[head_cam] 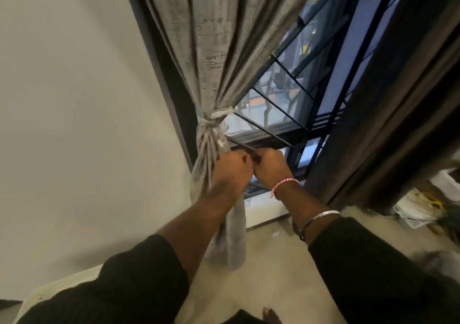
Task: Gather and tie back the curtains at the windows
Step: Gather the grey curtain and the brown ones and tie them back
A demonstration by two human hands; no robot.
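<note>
Currently the grey curtain (219, 50) hangs at the left side of the window (311, 79), gathered into a tight bunch and bound by a pale tie (215, 119) knotted around it. Below the tie the bunch hangs to near the floor (273, 269). Left hand (230, 168): fingers curled, gripping the bunched fabric just under the tie. Right hand (270, 165): fingers curled, knuckles touching the left hand; cannot tell what, if anything, it holds, as the contact is hidden between the hands. Right wrist carries a pink thread band (283, 184) and, further up the forearm, a metal bangle (321, 218). Both sleeves are dark. Second, darker curtain (398, 99) hangs ungathered at the right side of the window. Black grille bars (293, 82) cross the glass. White wall (74, 99) lies left of the frame.
</note>
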